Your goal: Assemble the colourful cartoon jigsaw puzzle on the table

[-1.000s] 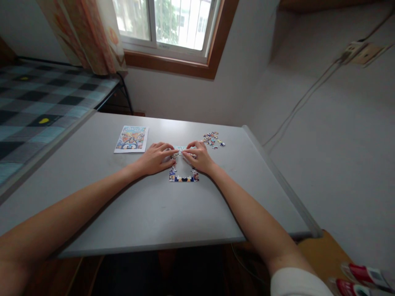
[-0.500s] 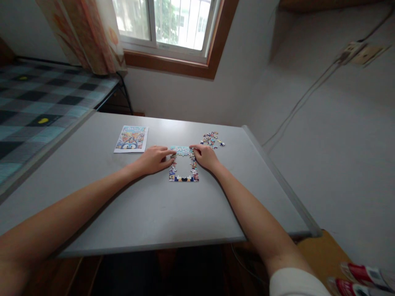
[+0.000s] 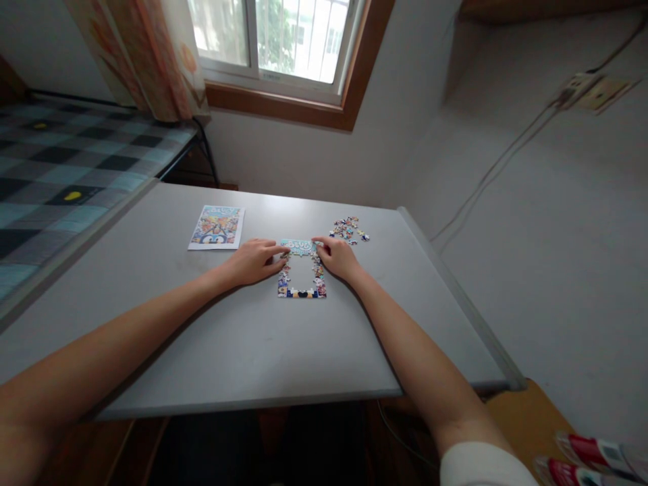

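Pale desktop: the hollow jigsaw border lay at twelve o'clock between my separated hands, its long axis twelve-to-six. My left hand touched its ten-o'clock edge, my right hand its one-o'clock corner, loose pieces just beyond; neither was clamped.

Looks from the head, forward and down across the tabletop at mid-frame, up to the window at top centre; close enough to catch a sleeve at lower right.
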Demonstrator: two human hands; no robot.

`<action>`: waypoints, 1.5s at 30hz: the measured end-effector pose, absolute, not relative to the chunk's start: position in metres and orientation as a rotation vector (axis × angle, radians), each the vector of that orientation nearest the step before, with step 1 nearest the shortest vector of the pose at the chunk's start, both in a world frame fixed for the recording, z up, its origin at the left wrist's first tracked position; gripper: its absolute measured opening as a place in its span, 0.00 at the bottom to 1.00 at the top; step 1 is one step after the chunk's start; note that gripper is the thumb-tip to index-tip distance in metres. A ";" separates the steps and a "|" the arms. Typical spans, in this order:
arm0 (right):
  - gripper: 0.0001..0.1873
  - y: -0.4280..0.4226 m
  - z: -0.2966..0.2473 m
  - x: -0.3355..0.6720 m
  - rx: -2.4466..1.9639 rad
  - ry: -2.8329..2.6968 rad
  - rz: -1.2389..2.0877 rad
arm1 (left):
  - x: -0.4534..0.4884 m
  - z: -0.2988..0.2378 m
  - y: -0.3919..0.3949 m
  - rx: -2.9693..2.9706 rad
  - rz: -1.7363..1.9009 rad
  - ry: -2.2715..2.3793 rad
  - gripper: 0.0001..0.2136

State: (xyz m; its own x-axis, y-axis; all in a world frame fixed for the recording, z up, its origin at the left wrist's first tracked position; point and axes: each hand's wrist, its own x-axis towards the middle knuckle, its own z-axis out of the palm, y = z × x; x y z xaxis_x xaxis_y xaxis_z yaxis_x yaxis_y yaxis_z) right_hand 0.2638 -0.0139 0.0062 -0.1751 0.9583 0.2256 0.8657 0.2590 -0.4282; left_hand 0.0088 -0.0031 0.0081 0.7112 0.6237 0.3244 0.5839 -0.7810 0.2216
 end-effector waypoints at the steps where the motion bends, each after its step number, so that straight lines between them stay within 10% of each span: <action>1: 0.18 -0.014 0.006 0.264 -1.650 -2.092 0.278 | 0.009 0.008 -0.003 2.807 0.593 0.992 0.17; 45: 0.17 -0.013 0.006 0.264 -1.634 -2.113 0.299 | 0.007 0.008 -0.002 2.808 0.589 0.985 0.17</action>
State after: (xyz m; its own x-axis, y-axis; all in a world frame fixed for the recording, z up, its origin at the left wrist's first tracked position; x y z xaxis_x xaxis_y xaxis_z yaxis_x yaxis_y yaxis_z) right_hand 0.2636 -0.0135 0.0058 -0.1971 0.9561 0.2167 0.8587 0.2751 -0.4325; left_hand 0.0074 -0.0024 0.0078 0.7144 0.6204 0.3236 0.5784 -0.7839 0.2258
